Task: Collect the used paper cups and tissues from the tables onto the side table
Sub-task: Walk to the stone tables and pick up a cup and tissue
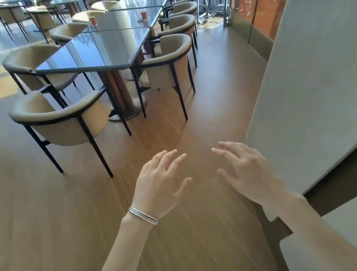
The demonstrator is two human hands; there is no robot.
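Note:
Two orange paper cups stand on the middle dark glass table [124, 20] far ahead: one cup [93, 21] near its left edge, the other cup [144, 15] near its right edge, with a small crumpled bit beside it that could be a tissue. My left hand [160, 183], with thin bracelets on the wrist, and my right hand [247, 171] hover empty over the wooden floor, fingers spread and relaxed, far short of the tables. Neither hand touches anything.
A row of dark glass tables [101, 52] runs away from me, flanked by beige armchairs [63, 119] [170, 67]. A pale counter or wall surface [317, 83] rises on my right. Wooden floor [47, 222] lies between me and the tables.

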